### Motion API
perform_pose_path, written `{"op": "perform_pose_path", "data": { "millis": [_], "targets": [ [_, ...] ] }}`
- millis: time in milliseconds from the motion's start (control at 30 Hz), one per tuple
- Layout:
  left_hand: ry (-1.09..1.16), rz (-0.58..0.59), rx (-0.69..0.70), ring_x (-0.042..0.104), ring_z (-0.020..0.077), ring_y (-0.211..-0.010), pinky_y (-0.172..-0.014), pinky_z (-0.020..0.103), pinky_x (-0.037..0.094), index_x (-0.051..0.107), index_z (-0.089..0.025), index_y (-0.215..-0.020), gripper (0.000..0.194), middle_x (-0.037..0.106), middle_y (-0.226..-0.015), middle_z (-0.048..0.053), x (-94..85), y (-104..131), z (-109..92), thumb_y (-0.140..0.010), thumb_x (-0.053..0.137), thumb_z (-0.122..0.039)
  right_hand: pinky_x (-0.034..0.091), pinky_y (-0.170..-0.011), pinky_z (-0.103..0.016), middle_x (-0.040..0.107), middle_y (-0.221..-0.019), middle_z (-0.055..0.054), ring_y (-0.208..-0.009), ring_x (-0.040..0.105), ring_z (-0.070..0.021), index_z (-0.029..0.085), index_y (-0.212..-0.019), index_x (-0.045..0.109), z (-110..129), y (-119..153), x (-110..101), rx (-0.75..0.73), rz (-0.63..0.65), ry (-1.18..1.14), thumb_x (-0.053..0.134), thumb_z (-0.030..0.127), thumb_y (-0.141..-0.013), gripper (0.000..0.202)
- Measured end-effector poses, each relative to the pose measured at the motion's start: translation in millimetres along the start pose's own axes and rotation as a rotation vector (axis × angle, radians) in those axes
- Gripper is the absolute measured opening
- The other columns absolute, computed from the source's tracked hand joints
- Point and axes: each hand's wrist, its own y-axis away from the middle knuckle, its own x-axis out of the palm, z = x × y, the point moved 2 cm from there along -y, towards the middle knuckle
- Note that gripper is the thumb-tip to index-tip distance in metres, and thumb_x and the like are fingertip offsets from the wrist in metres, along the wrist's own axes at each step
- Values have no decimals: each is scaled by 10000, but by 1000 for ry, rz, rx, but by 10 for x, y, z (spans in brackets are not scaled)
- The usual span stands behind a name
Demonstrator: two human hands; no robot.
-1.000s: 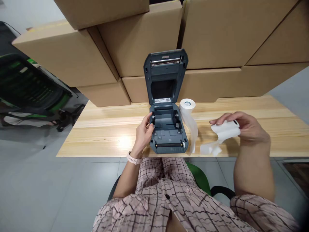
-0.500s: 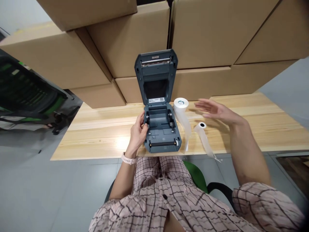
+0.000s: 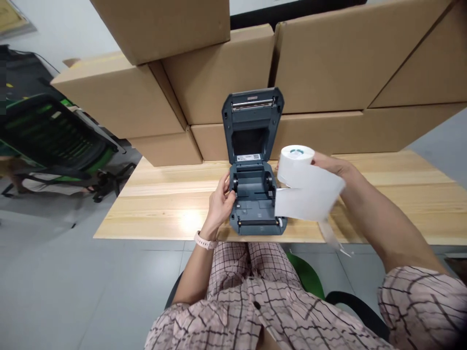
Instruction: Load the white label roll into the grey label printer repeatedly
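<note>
A dark grey label printer (image 3: 255,214) stands on the table with its lid (image 3: 251,124) raised, its inner bay and front roller showing. My left hand (image 3: 221,201) grips the printer's left side, thumb over the rim. Beside the printer's right edge, my right hand (image 3: 326,162) holds a white label roll (image 3: 295,164) up off the table; most of its fingers are hidden behind the roll. A wide loose strip (image 3: 314,194) curls from the roll and covers part of the printer's right side. Below it shows the tail of a thinner strip (image 3: 330,236), hanging over the table edge.
Cardboard boxes (image 3: 321,63) are stacked along the back of the wooden table (image 3: 156,209). An office chair (image 3: 54,136) and part of another person are at the far left. A green seat (image 3: 304,272) is beneath me.
My right hand has gone from open above the table to holding the label roll, now lifted with its strip swinging out. My left hand stays on the printer. The view has shifted slightly.
</note>
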Motion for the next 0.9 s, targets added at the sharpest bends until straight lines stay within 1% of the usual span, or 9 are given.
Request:
{"op": "perform_pose_path", "data": {
  "millis": [67,133,200,267,367,533,767,833,900],
  "targets": [
    [8,-14,-3,651,265,-1456,-1206,481,529,444,-283,-1653,707,655,-1592,125,9,3,2,-965,596,-228,585,-998,-456,788,-1274,-136,-1137,742,-333,212,-1276,692,360,-1,168,-87,118,101,907,630,-674,764],
    [10,-18,4,646,267,-1461,-1190,481,542,437,-287,-1656,710,642,-1605,128,17,3,13,-965,591,-232,580,-953,-422,787,-1248,-115,-1098,737,-320,211,-1278,689,679,-96,402,-133,242,336,912,634,-656,785],
    [-9,-20,9,639,272,-1472,-1197,489,535,431,-281,-1660,717,643,-1604,130,18,-2,32,-961,588,-233,568,-896,-408,788,-1216,-105,-1057,734,-320,208,-1260,691,884,-233,636,-111,321,599,884,652,-684,752],
    [-37,-18,9,634,278,-1478,-1208,496,525,430,-274,-1662,724,644,-1604,127,14,-10,50,-955,584,-230,550,-872,-416,787,-1220,-113,-1058,731,-340,207,-1244,693,964,-355,816,-70,345,797,841,653,-732,695],
    [-78,-19,8,625,275,-1487,-1216,495,518,441,-285,-1661,727,634,-1616,112,2,-20,63,-950,583,-219,532,-895,-444,777,-1281,-133,-1112,723,-377,222,-1247,696,931,-471,954,-43,320,941,826,620,-757,644],
    [-119,-26,2,669,279,-1431,-1182,505,531,417,-295,-1678,743,640,-1610,110,-3,-14,63,-957,569,-203,516,-961,-474,771,-1319,-177,-1155,712,-420,199,-1250,721,790,-613,1007,27,308,1029,862,624,-748,672],
    [-134,-34,20,642,264,-1463,-1177,489,530,429,-317,-1670,733,649,-1604,90,2,-5,60,-959,560,-194,519,-1039,-537,715,-1416,-247,-1285,675,-473,120,-1338,694,622,-782,1086,115,421,1061,746,767,-826,827],
    [-124,-36,10,649,265,-1453,-1189,501,526,446,-305,-1658,720,651,-1601,96,4,-8,62,-956,557,-191,514,-1071,-558,699,-1441,-256,-1317,660,-485,112,-1365,691,594,-782,1095,108,412,1056,748,759,-836,838],
    [-106,-41,2,657,263,-1441,-1192,510,527,458,-299,-1648,708,649,-1601,103,8,-10,65,-956,553,-186,507,-1100,-563,692,-1453,-258,-1325,656,-479,108,-1395,688,583,-729,1094,85,385,1045,770,694,-856,801]
  ]
}}
